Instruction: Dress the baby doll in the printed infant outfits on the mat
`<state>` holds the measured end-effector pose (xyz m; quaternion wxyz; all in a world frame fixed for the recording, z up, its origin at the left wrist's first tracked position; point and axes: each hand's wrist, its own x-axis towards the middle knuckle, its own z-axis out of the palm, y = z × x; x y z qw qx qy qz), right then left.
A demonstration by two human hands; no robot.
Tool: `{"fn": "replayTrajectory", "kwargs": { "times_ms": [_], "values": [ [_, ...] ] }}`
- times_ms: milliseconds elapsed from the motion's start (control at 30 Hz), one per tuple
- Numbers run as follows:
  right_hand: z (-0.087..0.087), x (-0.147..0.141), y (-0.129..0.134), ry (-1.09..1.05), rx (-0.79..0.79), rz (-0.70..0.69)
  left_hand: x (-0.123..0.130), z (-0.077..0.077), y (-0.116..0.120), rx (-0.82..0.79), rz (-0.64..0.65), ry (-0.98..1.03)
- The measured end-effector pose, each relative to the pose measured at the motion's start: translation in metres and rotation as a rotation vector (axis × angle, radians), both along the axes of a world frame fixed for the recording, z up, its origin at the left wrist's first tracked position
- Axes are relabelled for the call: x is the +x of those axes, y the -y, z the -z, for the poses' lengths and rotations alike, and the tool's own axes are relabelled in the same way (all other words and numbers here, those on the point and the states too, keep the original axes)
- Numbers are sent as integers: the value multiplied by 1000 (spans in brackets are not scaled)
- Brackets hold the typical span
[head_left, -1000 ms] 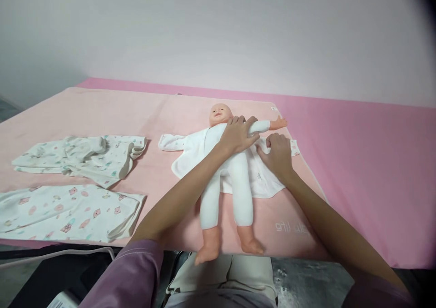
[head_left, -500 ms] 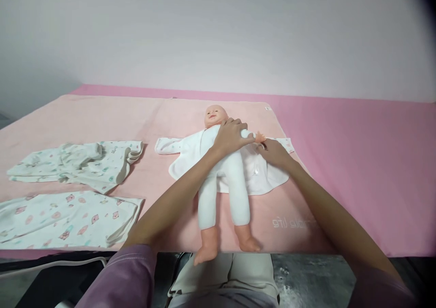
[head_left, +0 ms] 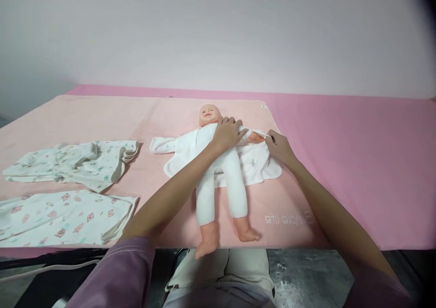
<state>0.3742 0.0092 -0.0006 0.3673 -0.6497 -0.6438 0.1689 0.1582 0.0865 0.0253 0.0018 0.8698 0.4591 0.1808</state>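
A baby doll (head_left: 235,185) with a white cloth body lies on its back, legs towards me, on top of a spread white baby shirt (head_left: 179,160). My left hand (head_left: 228,133) lies over the doll's shoulder at right, fingers bent around it and thumb against the upper arm. Beyond that thumb, the doll's hand (head_left: 256,137) sits against the shirt's sleeve opening. My right hand (head_left: 279,146) pinches the edge of the shirt's right-side sleeve and pulls it taut beside the doll's hand. The shirt's other sleeve (head_left: 163,145) stretches flat to the left.
Folded printed baby clothes (head_left: 78,162) lie at the left, with a second folded printed garment (head_left: 64,219) nearer the table's front edge. A peach mat (head_left: 102,117) covers much of the pink table (head_left: 357,162). A pale wall (head_left: 218,35) stands behind.
My right hand has moved from beside the doll's hand slightly right and up, drawing the shirt's sleeve edge with it. My left hand stays on the doll's shoulder.
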Motion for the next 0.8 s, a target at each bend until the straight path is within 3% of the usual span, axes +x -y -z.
{"fn": "replayTrajectory", "kwargs": {
  "times_ms": [133,300,400,567,667,800],
  "values": [
    [-6,-6,-2,18,-7,-39,4,-2,1,-62,-34,9],
    [-6,-18,-8,85,-45,67,-22,-6,5,-68,164,72],
    [-7,-44,-11,156,-26,62,-33,-5,7,-43,219,171],
    [-16,-98,-17,233,21,-66,-33,-12,19,-42,263,337],
    [-17,-84,-7,259,69,-117,-74,-20,31,-12,266,362],
    [-4,-17,17,268,178,-148,-189,-13,32,-91,59,201]
  ]
}}
